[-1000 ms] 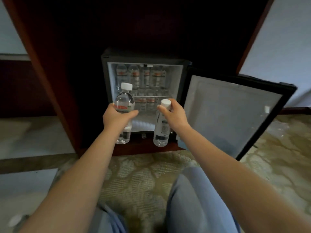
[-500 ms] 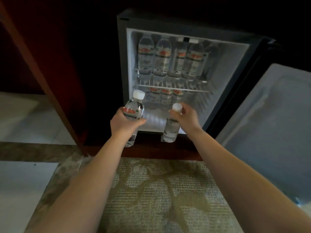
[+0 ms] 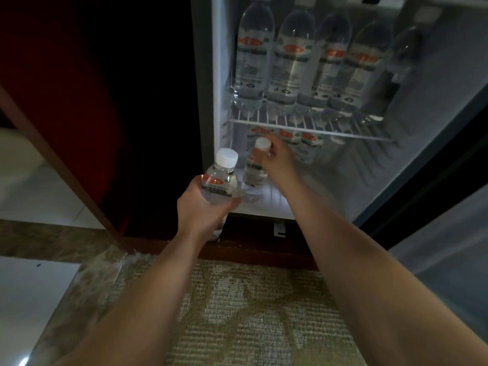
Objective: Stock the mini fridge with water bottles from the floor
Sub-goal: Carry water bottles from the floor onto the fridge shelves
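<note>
Left hand [image 3: 202,210]: grips a capped bottle [image 3: 220,178] at the fridge [image 3: 208,107] sill.
Right hand [image 3: 277,161]: holds another bottle [image 3: 257,165] inside, under the wire shelf [image 3: 311,128].

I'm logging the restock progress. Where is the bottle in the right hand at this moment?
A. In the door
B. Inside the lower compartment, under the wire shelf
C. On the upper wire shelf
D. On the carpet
B: the right hand holds its bottle by the neck below the wire shelf, inside the fridge.
</note>
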